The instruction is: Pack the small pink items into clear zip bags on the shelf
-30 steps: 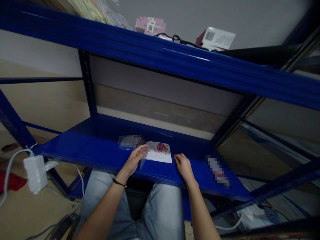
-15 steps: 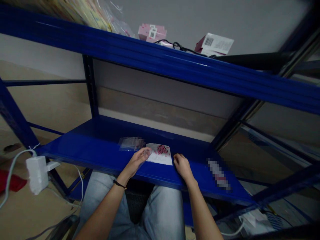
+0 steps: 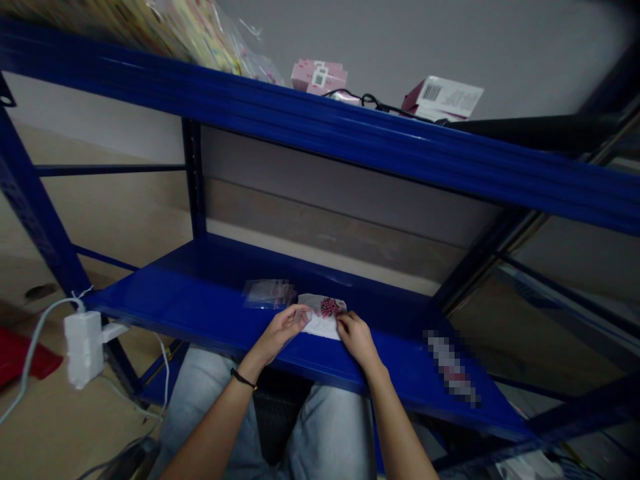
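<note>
A white paper sheet (image 3: pixel 320 325) lies on the blue metal shelf (image 3: pixel 200 300), with a cluster of small pink beads (image 3: pixel 331 307) on its upper right. My left hand (image 3: pixel 280 335) is at the sheet's left edge, its fingers curled, and it is unclear whether they grip anything. My right hand (image 3: pixel 356 341) pinches the sheet's lower right edge. A small stack of clear plastic bags (image 3: pixel 269 294) lies just left of the sheet, beyond my left hand.
A blurred patch (image 3: pixel 453 367) covers part of the shelf's right side. A blue beam (image 3: pixel 320 127) runs overhead, carrying a pink box (image 3: pixel 319 77) and a barcoded box (image 3: pixel 443 99). A white power adapter (image 3: pixel 84 350) hangs at the shelf's left end, above a red cloth (image 3: pixel 20 357).
Both hands have closed in on the white sheet, and my right hand now pinches its edge. The clear sliver beside my left hand is gone. The whole view has shifted slightly.
</note>
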`<action>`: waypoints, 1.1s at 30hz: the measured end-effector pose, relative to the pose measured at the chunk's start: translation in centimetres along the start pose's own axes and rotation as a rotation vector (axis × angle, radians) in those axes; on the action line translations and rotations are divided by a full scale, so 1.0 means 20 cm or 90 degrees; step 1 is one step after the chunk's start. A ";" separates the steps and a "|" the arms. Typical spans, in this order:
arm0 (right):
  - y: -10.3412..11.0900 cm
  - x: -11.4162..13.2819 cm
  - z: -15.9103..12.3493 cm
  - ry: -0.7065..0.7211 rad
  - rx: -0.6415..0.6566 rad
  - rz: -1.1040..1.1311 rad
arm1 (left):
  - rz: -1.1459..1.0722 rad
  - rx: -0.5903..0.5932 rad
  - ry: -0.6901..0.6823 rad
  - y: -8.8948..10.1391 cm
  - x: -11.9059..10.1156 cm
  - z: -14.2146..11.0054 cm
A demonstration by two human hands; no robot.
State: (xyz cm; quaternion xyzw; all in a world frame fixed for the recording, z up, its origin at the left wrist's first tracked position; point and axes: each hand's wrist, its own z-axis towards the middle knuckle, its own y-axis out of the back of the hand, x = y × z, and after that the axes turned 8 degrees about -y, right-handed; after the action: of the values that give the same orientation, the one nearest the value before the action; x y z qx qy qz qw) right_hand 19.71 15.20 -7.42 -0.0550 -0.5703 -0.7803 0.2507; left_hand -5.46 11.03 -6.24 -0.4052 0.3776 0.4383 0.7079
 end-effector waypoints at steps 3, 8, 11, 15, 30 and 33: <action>-0.02 -0.01 0.00 0.003 -0.006 0.000 | 0.001 -0.003 0.002 0.00 0.00 0.00; 0.04 0.01 0.02 0.001 -0.029 0.103 | -0.004 0.009 -0.001 -0.01 -0.01 -0.01; 0.13 0.12 0.04 -0.028 -0.059 0.253 | 0.008 0.025 0.001 -0.01 -0.01 0.00; 0.23 0.38 0.04 0.043 -0.002 0.343 | 0.001 0.052 -0.005 -0.01 0.00 0.00; 0.10 -0.18 0.05 -0.122 -0.033 0.110 | -0.104 -0.005 0.026 0.01 0.01 0.00; 0.03 -0.16 0.03 -0.068 -0.035 0.080 | -0.112 -0.017 0.030 0.01 0.01 0.00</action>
State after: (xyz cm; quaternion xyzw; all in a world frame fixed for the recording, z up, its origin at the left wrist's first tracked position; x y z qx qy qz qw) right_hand 22.67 16.61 -7.80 -0.1391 -0.5565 -0.7743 0.2671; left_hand -5.51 11.21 -6.51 -0.4564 0.3514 0.3698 0.7290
